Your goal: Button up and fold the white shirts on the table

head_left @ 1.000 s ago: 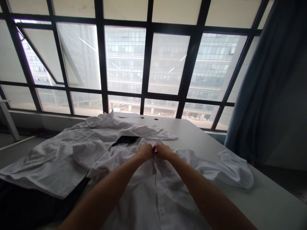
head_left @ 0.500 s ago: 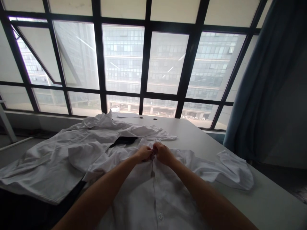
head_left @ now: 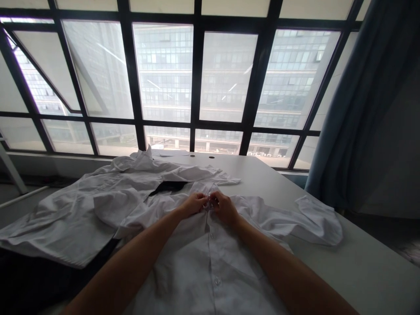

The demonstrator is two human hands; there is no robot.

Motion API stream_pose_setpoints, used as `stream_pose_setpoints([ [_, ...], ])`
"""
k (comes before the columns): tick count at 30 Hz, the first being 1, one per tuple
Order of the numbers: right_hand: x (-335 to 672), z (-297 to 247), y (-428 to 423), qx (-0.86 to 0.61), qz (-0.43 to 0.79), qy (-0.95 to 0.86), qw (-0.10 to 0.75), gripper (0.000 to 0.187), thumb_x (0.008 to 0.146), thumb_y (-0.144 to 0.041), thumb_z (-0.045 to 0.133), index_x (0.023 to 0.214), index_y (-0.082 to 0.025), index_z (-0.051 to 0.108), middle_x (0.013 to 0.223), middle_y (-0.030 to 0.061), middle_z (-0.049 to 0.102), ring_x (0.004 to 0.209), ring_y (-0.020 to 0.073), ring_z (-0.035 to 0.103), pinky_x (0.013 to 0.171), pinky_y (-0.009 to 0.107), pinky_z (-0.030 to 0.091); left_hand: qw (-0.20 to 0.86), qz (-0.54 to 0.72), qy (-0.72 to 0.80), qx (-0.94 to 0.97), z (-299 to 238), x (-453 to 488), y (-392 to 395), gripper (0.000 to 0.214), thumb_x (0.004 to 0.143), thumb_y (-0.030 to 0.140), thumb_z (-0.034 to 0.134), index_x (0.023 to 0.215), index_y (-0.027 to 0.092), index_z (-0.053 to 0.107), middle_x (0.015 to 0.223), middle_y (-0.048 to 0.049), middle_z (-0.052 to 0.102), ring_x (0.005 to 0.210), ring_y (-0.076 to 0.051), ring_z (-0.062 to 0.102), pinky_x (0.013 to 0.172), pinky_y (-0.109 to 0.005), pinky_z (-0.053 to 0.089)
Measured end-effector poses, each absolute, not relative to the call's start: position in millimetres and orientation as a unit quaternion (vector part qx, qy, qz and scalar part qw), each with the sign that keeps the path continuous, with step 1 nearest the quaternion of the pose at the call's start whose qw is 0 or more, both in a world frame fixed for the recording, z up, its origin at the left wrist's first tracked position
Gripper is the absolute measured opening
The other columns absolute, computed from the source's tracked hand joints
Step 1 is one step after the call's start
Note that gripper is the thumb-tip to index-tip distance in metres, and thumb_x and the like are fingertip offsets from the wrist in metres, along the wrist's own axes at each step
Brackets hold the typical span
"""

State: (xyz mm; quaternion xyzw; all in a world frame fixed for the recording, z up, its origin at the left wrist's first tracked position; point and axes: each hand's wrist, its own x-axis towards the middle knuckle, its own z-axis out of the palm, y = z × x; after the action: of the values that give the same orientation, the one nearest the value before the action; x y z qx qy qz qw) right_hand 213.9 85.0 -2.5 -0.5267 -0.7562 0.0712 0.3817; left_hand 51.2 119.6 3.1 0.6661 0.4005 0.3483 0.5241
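A white button-up shirt (head_left: 187, 262) lies front side up before me, its collar end away from me and one sleeve stretched out to the right. Buttons show along the front placket, which runs down the middle. At the collar, my left hand (head_left: 194, 204) pinches the left edge of the fabric. My right hand (head_left: 225, 208) grips the other edge right beside it, fingers bent inward. The two sets of fingertips almost meet. Whatever small part lies between them, a button or a buttonhole, is too small to make out.
To the left, another white shirt (head_left: 75, 210) is spread in folds, with dark cloth (head_left: 39, 275) under its near edge and a black piece (head_left: 169, 187) beyond. The white table (head_left: 256, 175) reaches toward the windows (head_left: 226, 78). A blue-grey curtain (head_left: 344, 113) hangs at the right.
My view has tilted down slightly. Both hands stay at the collar; the right hand has turned a little, its fingers now showing more, and the collar sits more open between them.
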Motion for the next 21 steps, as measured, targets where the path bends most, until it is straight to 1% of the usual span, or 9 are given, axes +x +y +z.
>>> stream_pose_setpoints([
  [3, 213.5, -2.9, 84.9, -0.534, 0.059, -0.749, 0.388, 0.016, 0.087, -0.02, 0.052, 0.097, -0.019, 0.064, 0.089, 0.0047, 0.069, 0.081, 0.0174, 0.063, 0.075, 0.026, 0.047, 0.526, 0.342, 0.402, 0.667, 1.8, 49.7, 120.6, 0.027, 0.077, 0.041, 0.062, 0.075, 0.014, 0.056, 0.054, 0.0068, 0.047, 0.044, -0.006, 0.04, 0.043, -0.02, 0.028],
  [6, 214.3, -2.3, 83.8, -0.518, 0.031, -0.762, 0.388, 0.017, 0.088, -0.02, 0.052, 0.093, -0.018, 0.067, 0.092, 0.0061, 0.07, 0.081, 0.0165, 0.062, 0.075, 0.025, 0.046, 0.529, 0.336, 0.407, 0.665, 0.4, 48.9, 122.2, 0.023, 0.079, 0.037, 0.058, 0.073, 0.015, 0.055, 0.053, 0.0065, 0.047, 0.043, -0.006, 0.039, 0.041, -0.02, 0.026],
  [9, 215.6, -1.3, 83.0, -0.5, 0.027, -0.773, 0.391, 0.019, 0.089, -0.02, 0.052, 0.095, -0.017, 0.069, 0.095, 0.0066, 0.069, 0.082, 0.0161, 0.063, 0.077, 0.025, 0.046, 0.534, 0.335, 0.406, 0.662, 0.0, 48.6, 123.0, 0.021, 0.079, 0.035, 0.058, 0.074, 0.015, 0.057, 0.054, 0.0063, 0.048, 0.042, -0.006, 0.039, 0.04, -0.02, 0.025],
  [13, 217.1, -0.2, 82.6, -0.487, 0.04, -0.779, 0.393, 0.021, 0.087, -0.015, 0.051, 0.096, -0.017, 0.07, 0.096, 0.0066, 0.068, 0.083, 0.016, 0.063, 0.078, 0.024, 0.046, 0.547, 0.331, 0.392, 0.661, 1.7, 48.2, 122.3, 0.021, 0.079, 0.034, 0.06, 0.079, 0.014, 0.059, 0.057, 0.0048, 0.052, 0.044, -0.006, 0.042, 0.042, -0.019, 0.029],
  [16, 217.2, 1.0, 81.6, -0.498, 0.036, -0.783, 0.371, 0.022, 0.088, -0.013, 0.05, 0.096, -0.018, 0.07, 0.097, 0.0066, 0.069, 0.085, 0.016, 0.063, 0.079, 0.024, 0.047, 0.537, 0.317, 0.404, 0.669, 3.5, 48.4, 121.4, 0.026, 0.081, 0.04, 0.058, 0.076, 0.014, 0.06, 0.058, 0.0031, 0.054, 0.044, -0.007, 0.043, 0.042, -0.02, 0.03],
  [19, 217.1, 1.9, 80.6, -0.5, 0.022, -0.792, 0.35, 0.023, 0.09, -0.013, 0.048, 0.096, -0.018, 0.07, 0.098, 0.0066, 0.068, 0.086, 0.016, 0.062, 0.079, 0.024, 0.046, 0.515, 0.311, 0.413, 0.684, 4.2, 49.3, 120.2, 0.041, 0.084, 0.052, 0.053, 0.074, 0.013, 0.061, 0.059, 0.0016, 0.054, 0.044, -0.007, 0.044, 0.042, -0.021, 0.03],
  [21, 217.5, 2.0, 80.7, -0.504, 0.015, -0.795, 0.336, 0.023, 0.091, -0.014, 0.048, 0.097, -0.017, 0.07, 0.098, 0.0069, 0.068, 0.085, 0.0159, 0.063, 0.079, 0.024, 0.047, 0.5, 0.312, 0.41, 0.696, 3.5, 50.7, 119.5, 0.047, 0.082, 0.059, 0.055, 0.076, 0.013, 0.061, 0.061, 0.0018, 0.055, 0.046, -0.007, 0.044, 0.043, -0.021, 0.03],
])
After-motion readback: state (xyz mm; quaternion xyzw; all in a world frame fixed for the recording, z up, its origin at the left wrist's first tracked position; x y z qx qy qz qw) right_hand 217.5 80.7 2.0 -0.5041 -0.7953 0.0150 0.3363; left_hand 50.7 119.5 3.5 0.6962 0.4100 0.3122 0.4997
